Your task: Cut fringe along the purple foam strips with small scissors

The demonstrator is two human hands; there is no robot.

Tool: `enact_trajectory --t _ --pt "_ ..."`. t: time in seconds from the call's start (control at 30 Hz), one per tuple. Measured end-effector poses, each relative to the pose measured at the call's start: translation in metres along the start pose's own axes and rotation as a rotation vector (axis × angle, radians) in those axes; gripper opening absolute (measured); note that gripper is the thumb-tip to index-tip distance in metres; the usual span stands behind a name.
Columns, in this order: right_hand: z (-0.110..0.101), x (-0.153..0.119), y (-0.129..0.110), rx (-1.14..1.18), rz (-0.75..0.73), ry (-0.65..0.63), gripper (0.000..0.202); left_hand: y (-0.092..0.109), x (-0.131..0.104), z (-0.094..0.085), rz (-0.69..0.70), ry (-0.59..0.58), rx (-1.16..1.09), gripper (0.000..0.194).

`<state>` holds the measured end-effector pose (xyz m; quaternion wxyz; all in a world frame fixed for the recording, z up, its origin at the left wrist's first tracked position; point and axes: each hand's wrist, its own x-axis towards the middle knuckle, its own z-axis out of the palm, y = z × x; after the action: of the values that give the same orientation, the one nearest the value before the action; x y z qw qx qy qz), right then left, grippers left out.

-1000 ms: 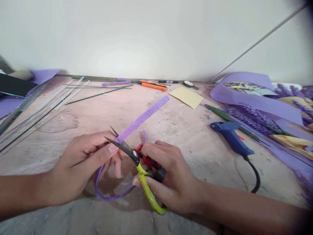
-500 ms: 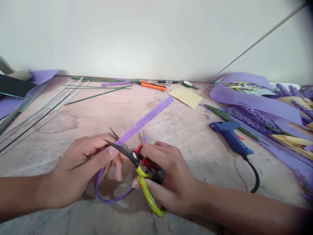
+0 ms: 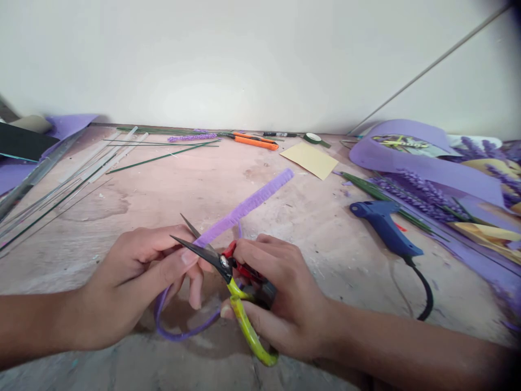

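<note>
A long purple strip (image 3: 256,200), finely slit along its far part, is pinched between the thumb and fingers of my left hand (image 3: 150,271). Its free end points up and away to the right, while the rest loops down below both hands. In my right hand (image 3: 280,293) is a pair of scissors (image 3: 249,331) with yellow-green and red handles and dark blades. The blades are parted, and the strip passes between them right beside my left thumb tip. Part of the scissors' handles is hidden by my right fingers.
On the right lies a blue glue gun (image 3: 385,228) with its black cord, near purple flower sprigs (image 3: 423,198) and purple sheets (image 3: 443,168). Behind are a yellow card (image 3: 310,161), an orange cutter (image 3: 255,142) and green tape (image 3: 312,139). Wires and clear sticks (image 3: 118,155) lie left.
The strip's free end has swung slightly down and to the right. Both hands and the scissors stay nearly in place.
</note>
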<state>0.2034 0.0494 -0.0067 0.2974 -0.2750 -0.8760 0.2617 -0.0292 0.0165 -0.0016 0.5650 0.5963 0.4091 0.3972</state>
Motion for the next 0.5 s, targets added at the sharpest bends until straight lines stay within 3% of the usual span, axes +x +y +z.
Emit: enact_trajectory --t 0.5 --pt "-0.0015 -0.0028 0.0030 0.020 -0.066 -0.036 0.040 0.0020 -0.0024 -0.0023 0.004 0.023 0.025 0.030"
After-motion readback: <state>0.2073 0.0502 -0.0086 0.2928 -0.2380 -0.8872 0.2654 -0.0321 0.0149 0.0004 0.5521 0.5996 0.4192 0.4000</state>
